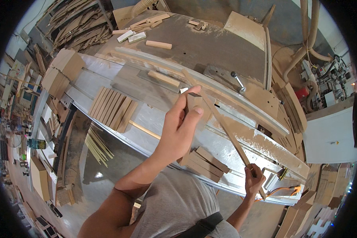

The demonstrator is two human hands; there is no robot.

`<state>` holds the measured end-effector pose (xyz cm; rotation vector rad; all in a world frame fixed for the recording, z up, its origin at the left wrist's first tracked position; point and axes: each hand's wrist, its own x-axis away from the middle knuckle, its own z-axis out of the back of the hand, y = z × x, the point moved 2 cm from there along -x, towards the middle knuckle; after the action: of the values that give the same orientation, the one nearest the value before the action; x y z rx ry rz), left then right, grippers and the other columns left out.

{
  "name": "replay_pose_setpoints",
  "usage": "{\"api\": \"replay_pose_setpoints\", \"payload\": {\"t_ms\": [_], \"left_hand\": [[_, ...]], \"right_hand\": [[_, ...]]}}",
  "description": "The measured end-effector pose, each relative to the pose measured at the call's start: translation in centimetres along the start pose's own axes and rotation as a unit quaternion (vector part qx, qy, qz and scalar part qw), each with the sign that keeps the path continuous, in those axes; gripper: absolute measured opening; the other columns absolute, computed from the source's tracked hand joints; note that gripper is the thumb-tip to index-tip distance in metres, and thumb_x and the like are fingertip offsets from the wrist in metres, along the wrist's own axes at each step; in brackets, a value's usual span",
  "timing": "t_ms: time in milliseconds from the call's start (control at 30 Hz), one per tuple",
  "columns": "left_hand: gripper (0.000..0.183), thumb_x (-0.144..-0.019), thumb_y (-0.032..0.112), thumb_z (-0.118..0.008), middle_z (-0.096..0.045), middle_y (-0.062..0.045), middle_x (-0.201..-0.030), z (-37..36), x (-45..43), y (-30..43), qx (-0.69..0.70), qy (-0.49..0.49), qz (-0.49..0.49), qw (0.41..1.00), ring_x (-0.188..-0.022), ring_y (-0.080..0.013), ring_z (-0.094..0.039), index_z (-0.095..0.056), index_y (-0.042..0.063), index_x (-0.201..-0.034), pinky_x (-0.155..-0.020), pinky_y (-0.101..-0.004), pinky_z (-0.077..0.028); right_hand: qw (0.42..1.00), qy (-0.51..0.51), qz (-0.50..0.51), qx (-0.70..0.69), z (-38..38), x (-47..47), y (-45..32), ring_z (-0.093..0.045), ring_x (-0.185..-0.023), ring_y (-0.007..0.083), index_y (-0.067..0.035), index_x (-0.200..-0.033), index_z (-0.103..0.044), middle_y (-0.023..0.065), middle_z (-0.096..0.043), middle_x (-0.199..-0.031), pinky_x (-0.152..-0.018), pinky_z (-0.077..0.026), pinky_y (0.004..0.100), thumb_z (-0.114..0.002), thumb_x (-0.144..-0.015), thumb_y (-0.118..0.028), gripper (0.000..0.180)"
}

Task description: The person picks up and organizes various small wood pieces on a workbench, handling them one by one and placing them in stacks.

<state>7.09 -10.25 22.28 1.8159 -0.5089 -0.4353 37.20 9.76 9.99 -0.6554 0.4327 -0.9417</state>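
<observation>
In the middle of the view, my left hand [180,131] grips a wooden piece [195,102] between thumb and fingers, its dark end face turned up. How far this piece extends behind the hand is hidden. Lower right, my right hand [254,177] is closed around a long thin wooden strip [226,128]. The strip slants from the fence side, past the left hand's fingertips, down to the right hand. Several short wooden pieces [206,165] lie beside my body on the metal sliding table [238,157]. A row of wooden blocks [111,108] stands left of my left hand.
Beyond the long metal fence [202,86], offcuts [159,44] lie on the dusty saw table [178,35]. A crank handle [238,81] sticks up there. Large stacked blocks [62,73] stand at the left end. An orange cord [285,189] lies at the right end.
</observation>
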Motion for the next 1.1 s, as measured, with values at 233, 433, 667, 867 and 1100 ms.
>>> {"api": "replay_pose_setpoints", "payload": {"t_ms": [233, 433, 667, 867, 1100], "left_hand": [[0.043, -0.098, 0.014, -0.041, -0.059, -0.004, -0.117, 1.2, -0.6, -0.9, 0.064, 0.005, -0.003, 0.998, -0.109, -0.0105, -0.052, -0.051, 0.003, -0.138, -0.094, -0.0236, -0.040], [0.035, -0.100, 0.010, -0.045, -0.057, -0.003, -0.116, 1.0, 0.0, 0.1, 0.111, 0.014, 0.026, 0.993, -0.105, -0.0088, -0.051, -0.052, 0.004, -0.134, -0.095, -0.0243, -0.040], [0.029, -0.101, 0.011, -0.050, -0.059, -0.002, -0.112, 1.1, -0.1, -0.2, 0.110, 0.035, 0.019, 0.993, -0.100, -0.0069, -0.053, -0.054, 0.002, -0.128, -0.089, -0.0233, -0.042], [0.027, -0.098, 0.011, -0.058, -0.060, -0.001, -0.105, 1.2, -0.3, -0.4, 0.079, 0.036, 0.005, 0.996, -0.092, -0.0057, -0.055, -0.055, 0.000, -0.122, -0.082, -0.0226, -0.045], [0.029, -0.096, 0.010, -0.062, -0.061, -0.002, -0.105, 1.3, -0.4, -0.8, 0.065, 0.045, 0.007, 0.997, -0.091, -0.0054, -0.055, -0.055, 0.000, -0.122, -0.080, -0.0221, -0.046]], "right_hand": [[1.000, -0.021, 0.005, -0.019, 0.0, 0.2, -0.4, -0.060, -0.067, 0.0072, 0.004, -0.101, -0.070, 0.0056, -0.069, -0.080, -0.062, -0.048, 0.0233, -0.075, -0.081, -0.002, 0.022], [1.000, -0.014, 0.006, -0.025, -0.2, 0.2, -0.6, -0.062, -0.069, 0.0081, 0.005, -0.102, -0.069, 0.0070, -0.070, -0.080, -0.062, -0.049, 0.0230, -0.076, -0.082, -0.004, 0.024], [1.000, -0.007, 0.020, 0.000, -0.3, 0.1, -0.7, -0.067, -0.070, 0.0113, 0.005, -0.102, -0.070, 0.0087, -0.073, -0.081, -0.064, -0.051, 0.0252, -0.077, -0.080, -0.004, 0.024], [1.000, -0.007, 0.016, -0.002, -0.3, 0.1, -0.9, -0.067, -0.070, 0.0113, 0.004, -0.101, -0.070, 0.0085, -0.073, -0.081, -0.064, -0.052, 0.0254, -0.076, -0.080, -0.003, 0.022], [0.999, -0.006, 0.019, -0.026, -0.4, 0.1, -0.8, -0.063, -0.069, 0.0075, 0.005, -0.101, -0.070, 0.0066, -0.072, -0.079, -0.063, -0.050, 0.0227, -0.074, -0.081, -0.002, 0.021]]}}
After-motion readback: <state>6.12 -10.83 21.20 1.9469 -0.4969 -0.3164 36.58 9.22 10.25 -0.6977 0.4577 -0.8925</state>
